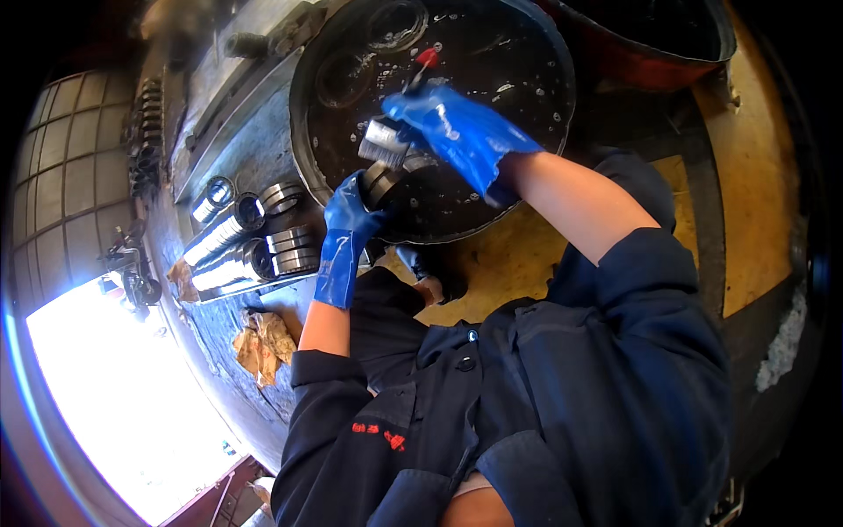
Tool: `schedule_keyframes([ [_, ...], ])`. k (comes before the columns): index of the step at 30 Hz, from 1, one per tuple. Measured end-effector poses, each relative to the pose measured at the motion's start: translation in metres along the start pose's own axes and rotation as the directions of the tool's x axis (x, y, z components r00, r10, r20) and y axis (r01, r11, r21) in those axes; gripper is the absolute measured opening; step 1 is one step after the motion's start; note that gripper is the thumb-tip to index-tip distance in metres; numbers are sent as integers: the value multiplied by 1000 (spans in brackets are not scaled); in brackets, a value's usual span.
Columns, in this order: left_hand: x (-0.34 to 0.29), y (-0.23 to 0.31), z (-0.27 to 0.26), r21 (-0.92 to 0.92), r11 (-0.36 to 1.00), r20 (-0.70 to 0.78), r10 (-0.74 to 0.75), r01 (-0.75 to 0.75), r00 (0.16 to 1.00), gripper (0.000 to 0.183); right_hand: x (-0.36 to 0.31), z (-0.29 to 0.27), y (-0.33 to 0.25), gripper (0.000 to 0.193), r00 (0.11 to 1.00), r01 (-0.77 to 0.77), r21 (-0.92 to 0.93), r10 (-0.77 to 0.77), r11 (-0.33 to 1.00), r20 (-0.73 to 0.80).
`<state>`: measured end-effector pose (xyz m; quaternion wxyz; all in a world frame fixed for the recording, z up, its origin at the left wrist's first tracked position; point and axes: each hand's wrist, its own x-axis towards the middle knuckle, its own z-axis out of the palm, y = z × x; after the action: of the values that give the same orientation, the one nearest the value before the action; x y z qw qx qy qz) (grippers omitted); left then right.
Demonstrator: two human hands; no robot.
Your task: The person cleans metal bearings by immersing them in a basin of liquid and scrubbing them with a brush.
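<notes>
Both hands wear blue rubber gloves over a round dark basin [536, 97] of dark, wet-looking liquid. My right hand [452, 132] is closed around a flat brush [384, 140] with pale bristles; the red tip of its handle sticks out beyond the fingers. Low on the basin's left side, my left hand [349, 211] grips a metal ring [379, 182], its fingers partly hidden behind the ring. The bristles are just above the ring; whether they touch it I cannot tell. Other ring shapes [342, 79] show in the far part of the basin.
Left of the basin, a bench holds stacked shiny metal rings [292, 250] and rows of rings [224, 233] lying on their sides. Crumpled brown paper [263, 344] lies nearer. A large red-sided container [645, 75] stands at the far right. The floor [500, 263] below is yellowish.
</notes>
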<state>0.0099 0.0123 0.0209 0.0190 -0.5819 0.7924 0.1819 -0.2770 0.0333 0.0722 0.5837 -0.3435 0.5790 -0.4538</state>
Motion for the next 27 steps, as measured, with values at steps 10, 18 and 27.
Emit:
schedule_keyframes([
  [10, -3, 18, -12, 102, 994, 92, 14, -23, 996, 80, 24, 9, 44, 37, 994, -85, 47, 81, 995, 76],
  [18, 87, 141, 26, 498, 866, 359, -153, -51, 921, 45, 59, -10, 138, 39, 964, -152, 76, 165, 985, -207],
  [27, 98, 117, 40, 366, 926, 421, -80, -89, 904, 55, 55, -23, 84, 28, 994, 82, -48, -86, 995, -71],
])
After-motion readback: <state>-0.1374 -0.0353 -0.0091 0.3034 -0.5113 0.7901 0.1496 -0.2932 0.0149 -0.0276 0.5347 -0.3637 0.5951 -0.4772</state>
